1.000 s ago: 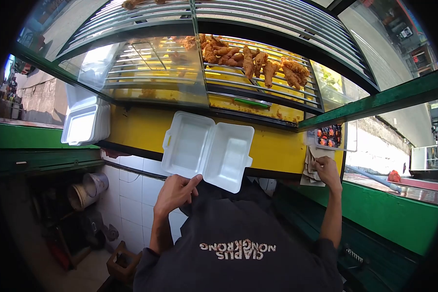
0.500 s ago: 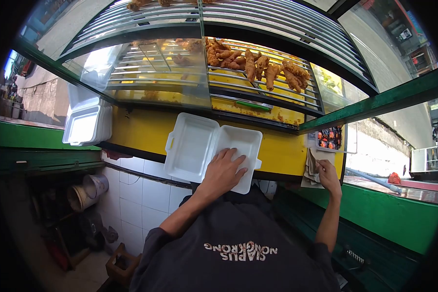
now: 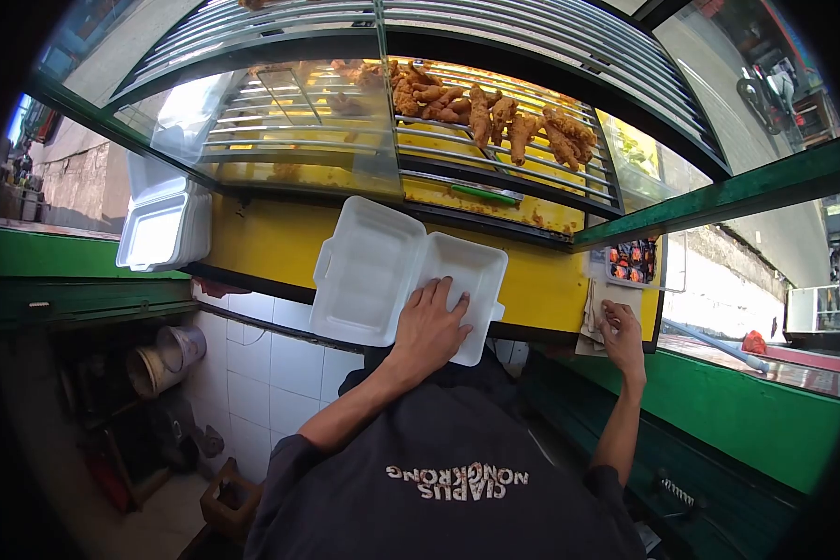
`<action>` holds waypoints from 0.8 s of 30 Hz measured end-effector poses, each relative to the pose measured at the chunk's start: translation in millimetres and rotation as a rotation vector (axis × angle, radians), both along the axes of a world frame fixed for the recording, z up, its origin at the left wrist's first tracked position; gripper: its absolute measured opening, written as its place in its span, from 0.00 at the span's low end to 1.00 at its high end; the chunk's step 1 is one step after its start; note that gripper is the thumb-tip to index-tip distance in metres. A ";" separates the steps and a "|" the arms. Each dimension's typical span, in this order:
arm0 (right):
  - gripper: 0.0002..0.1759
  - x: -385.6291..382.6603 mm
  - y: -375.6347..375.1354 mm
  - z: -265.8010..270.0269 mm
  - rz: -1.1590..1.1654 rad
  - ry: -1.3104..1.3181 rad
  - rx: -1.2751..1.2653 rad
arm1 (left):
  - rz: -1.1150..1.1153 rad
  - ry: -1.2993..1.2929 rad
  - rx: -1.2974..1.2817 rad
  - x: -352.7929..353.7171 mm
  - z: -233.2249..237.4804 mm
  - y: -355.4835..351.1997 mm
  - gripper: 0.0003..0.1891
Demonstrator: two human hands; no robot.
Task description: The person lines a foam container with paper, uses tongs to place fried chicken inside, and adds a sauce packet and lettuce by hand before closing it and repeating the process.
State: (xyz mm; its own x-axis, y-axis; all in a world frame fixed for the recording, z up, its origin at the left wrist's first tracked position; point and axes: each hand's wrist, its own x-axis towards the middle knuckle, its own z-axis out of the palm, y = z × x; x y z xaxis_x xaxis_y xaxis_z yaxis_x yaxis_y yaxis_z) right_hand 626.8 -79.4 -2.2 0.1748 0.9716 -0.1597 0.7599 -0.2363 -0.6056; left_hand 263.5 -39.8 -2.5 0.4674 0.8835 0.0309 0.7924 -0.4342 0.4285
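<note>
An open white foam food box (image 3: 369, 271) lies tilted over the counter's front edge, its lid half to the left. My left hand (image 3: 429, 327) rests inside the right half, fingers spread and pressing on the foam, with nothing held. Over at the right end of the counter, my right hand (image 3: 623, 336) is at a stack of brownish paper sheets (image 3: 589, 322). Its fingers are bent in a pinch at the paper; the exact grip is partly hidden.
Fried chicken pieces (image 3: 495, 117) lie on a metal rack inside the glass case. Green-handled tongs (image 3: 483, 193) lie beneath it. Nested foam boxes (image 3: 163, 229) stand at the left of the yellow counter (image 3: 252, 243). Sachets (image 3: 633, 261) fill a clear tray at right.
My right hand has shifted slightly left and down over the papers, and the raised sheet edge now lies flatter. My left hand stays in the box, which has tilted slightly.
</note>
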 end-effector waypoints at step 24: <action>0.13 -24.3 16.5 2.8 -0.020 -0.253 0.069 | -0.005 0.030 0.016 3.0 -2.6 -3.8 0.25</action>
State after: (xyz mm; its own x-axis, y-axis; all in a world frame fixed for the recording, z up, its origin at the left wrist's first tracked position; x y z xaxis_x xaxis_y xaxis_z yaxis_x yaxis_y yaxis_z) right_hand 602.5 -62.9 0.6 0.2200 0.9746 -0.0417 0.8847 -0.2174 -0.4124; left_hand 266.5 -43.5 -5.1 0.4729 0.8806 0.0311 0.8025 -0.4450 0.3974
